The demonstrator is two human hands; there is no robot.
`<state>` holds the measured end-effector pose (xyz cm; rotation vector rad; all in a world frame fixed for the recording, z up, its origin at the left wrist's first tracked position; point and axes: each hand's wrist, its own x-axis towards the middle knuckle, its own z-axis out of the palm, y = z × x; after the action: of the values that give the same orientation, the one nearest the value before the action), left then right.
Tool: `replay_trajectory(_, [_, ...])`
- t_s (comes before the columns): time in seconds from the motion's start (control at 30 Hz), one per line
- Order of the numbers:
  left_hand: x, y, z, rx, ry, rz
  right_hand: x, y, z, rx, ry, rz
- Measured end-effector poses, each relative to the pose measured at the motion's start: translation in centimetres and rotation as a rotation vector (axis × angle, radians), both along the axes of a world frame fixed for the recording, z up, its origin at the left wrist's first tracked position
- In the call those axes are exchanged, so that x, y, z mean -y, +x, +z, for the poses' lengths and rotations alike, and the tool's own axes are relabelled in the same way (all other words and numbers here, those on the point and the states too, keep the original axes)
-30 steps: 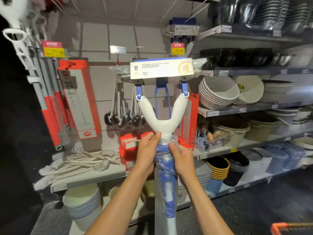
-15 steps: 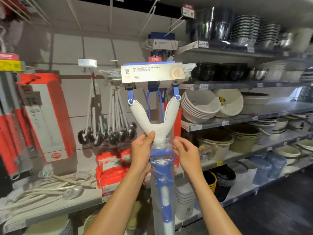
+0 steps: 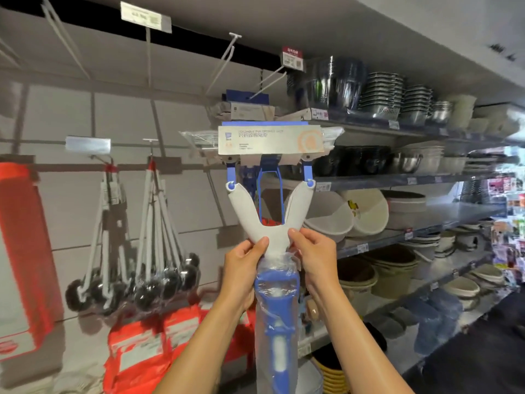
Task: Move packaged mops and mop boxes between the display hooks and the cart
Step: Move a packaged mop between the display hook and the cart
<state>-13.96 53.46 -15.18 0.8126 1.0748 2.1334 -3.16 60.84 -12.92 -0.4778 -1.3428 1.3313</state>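
Note:
A packaged sponge mop point(image 3: 272, 237) stands upright in front of me, with a white Y-shaped yoke, a blue handle in clear plastic wrap and a labelled head point(image 3: 270, 139) on top. My left hand point(image 3: 241, 268) grips the base of the yoke from the left. My right hand point(image 3: 315, 260) grips it from the right, thumb on the white plastic. The head is level with another packaged mop point(image 3: 250, 109) hanging on a long display hook point(image 3: 270, 81) behind it. A red mop box point(image 3: 22, 251) hangs at the far left.
Brushes on white handles point(image 3: 136, 251) hang from hooks left of the mop. Red packages point(image 3: 147, 354) sit on the shelf below them. Shelves at the right hold steel bowls point(image 3: 380, 95), white basins point(image 3: 341, 217) and plastic tubs point(image 3: 392, 274). Empty white hooks point(image 3: 224, 64) jut out above.
The mop has risen and the view has tilted upward and left. Both hands keep the same hold at the yoke's base. The mop head now sits closer under the hooks.

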Motion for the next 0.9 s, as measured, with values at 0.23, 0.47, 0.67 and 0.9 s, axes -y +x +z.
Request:
replay_trajectory(0.23, [-4.0, -2.1, 3.1, -0.226, 0.097, 0.135, -4.5, -2.2, 1.8, -0.075, -0.023, 0.014])
replay_trajectory(0.47, [-9.4, -2.2, 4.9, -0.337, 0.154, 0.274, -9.9, -2.5, 3.7, -0.135, 0.138, 0.083])
replay_trajectory(0.67, [-13.9, -1.1, 5.9, -0.364, 0.176, 0.396, -16.5, -2.5, 4.8, -0.085, 0.310, 0.156])
replay_trajectory(0.9, [-18.9, -0.4, 6.2, -0.373, 0.167, 0.479, -22.8, -2.8, 5.0, -0.101, 0.276, 0.244])
